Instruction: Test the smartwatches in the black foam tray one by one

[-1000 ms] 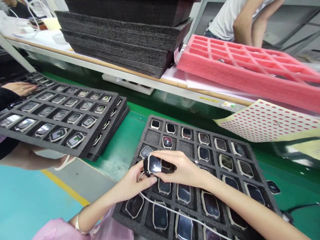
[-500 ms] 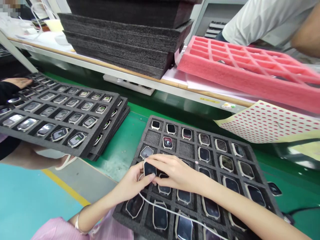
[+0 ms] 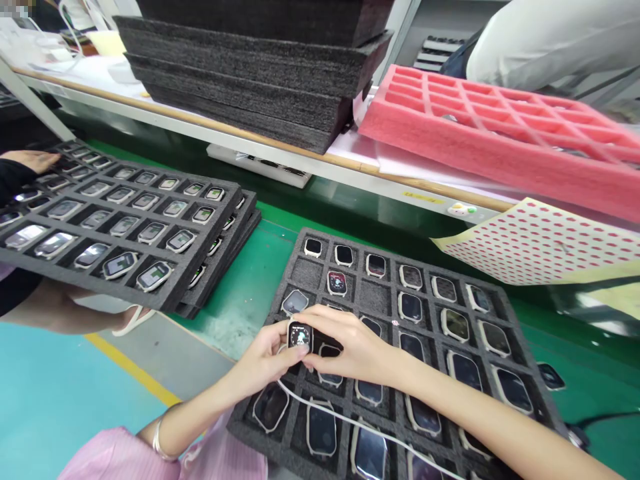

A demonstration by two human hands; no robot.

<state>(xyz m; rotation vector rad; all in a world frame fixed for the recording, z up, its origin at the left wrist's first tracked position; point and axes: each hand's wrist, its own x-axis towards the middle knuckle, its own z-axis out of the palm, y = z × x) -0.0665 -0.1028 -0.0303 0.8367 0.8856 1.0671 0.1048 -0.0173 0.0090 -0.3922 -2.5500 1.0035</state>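
Observation:
Between my two hands is a smartwatch case [image 3: 300, 336] without a strap, its screen lit with a dial. My left hand [image 3: 267, 353] grips it from the left, thumb across its lower edge. Fingers of my right hand [image 3: 345, 339] close on its top and right side. A white cable [image 3: 345, 420] runs from under my left hand across the tray; its end is hidden behind the watch. Beneath my hands lies a dark foam tray [image 3: 373, 299] with strapless watches in its pockets. One seated watch [image 3: 337, 283] has a lit face; most others are dark.
Stacked foam trays of watches [image 3: 200, 293] stand on the left, near a co-worker's hand [image 3: 33, 160]. A shelf [image 3: 225, 127] carries black foam [image 3: 240, 80] and a pink foam tray [image 3: 480, 143]. A dotted sticker sheet [image 3: 545, 243] hangs at right. Another watch [image 3: 551, 376] lies beside my tray.
The held watch's screen has gone from dark to a lit dial. My hands keep the same grip. The co-worker's arm behind the pink tray has shifted.

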